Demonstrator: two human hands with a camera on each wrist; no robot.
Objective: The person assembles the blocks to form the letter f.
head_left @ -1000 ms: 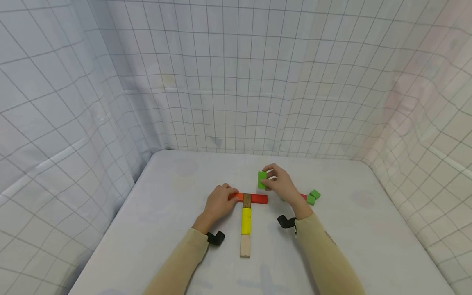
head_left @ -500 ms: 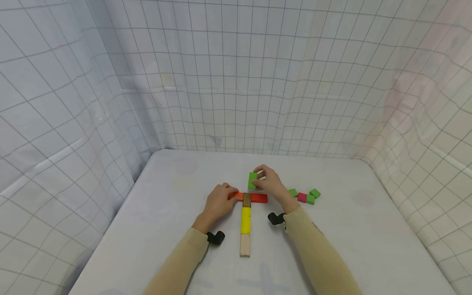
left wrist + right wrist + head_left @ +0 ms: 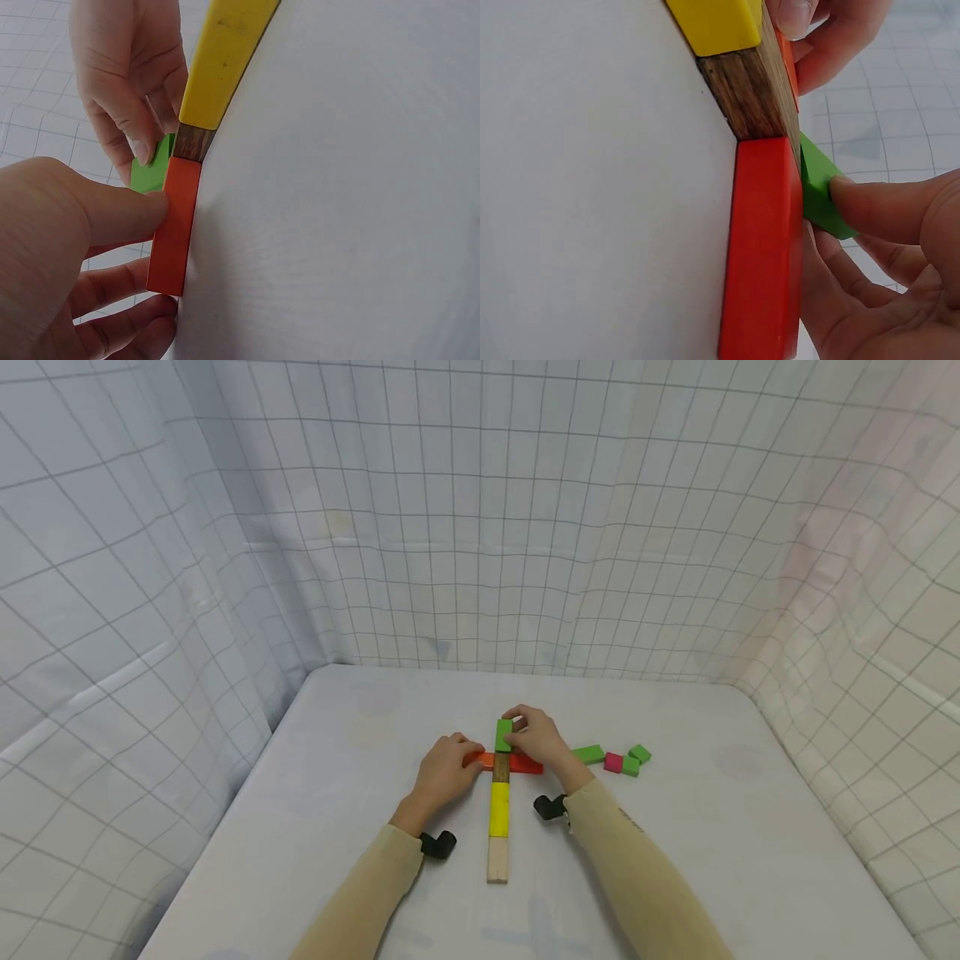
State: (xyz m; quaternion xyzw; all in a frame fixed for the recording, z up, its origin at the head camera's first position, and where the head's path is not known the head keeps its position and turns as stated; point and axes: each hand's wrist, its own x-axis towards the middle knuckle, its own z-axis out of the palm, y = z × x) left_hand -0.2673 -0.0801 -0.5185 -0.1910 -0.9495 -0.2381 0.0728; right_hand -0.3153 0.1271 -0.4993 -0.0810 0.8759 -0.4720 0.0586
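Green block (image 3: pixel 503 735) lies between the pinching thumb and fingers of the right hand (image 3: pixel 538 739); the left hand (image 3: pixel 446 772) grips an orange block (image 3: pixel 175 232).

From my end of the feed I log three sheets around the workspace: back (image 3: pixel 480 527), left (image 3: pixel 90 610) and right (image 3: pixel 885 610), each white with thin dark grid lines that waver along the folds. Back sheet: faint yellowish patch (image 3: pixel 340 522), left of centre. Right sheet: pinkish tint in places. I note a white table (image 3: pixel 750 860), far corners rounded, pale grey-blue marks near its front. Light soft; cooler left, warmer right; source out of my view.
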